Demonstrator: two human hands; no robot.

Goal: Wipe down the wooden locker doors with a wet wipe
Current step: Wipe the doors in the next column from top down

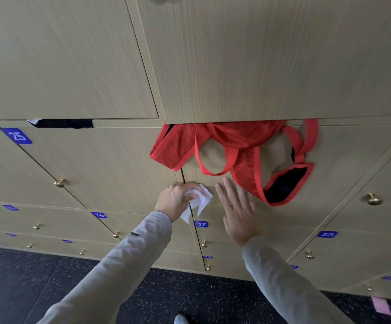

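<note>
- Wooden locker doors (110, 169), pale oak-grain panels with small brass knobs and blue number plates, filling the wall ahead; wiping under way at the seam between two doors in the middle row.
- Crumpled white wet wipe (200, 199) pinched in the curled fingers of the left hand (177, 199), pressed against the door edge just above plate 37.
- Right hand (237, 211) spread flat, fingers straight, braced on the neighbouring door just beside the wipe.
- Red mesh garment with red straps (241, 155) hanging out from under the door above, near the right fingertips.
- Best done with the wipe opened flatter, strokes following the grain, steering clear of the dangling red fabric and working round the knobs.
</note>
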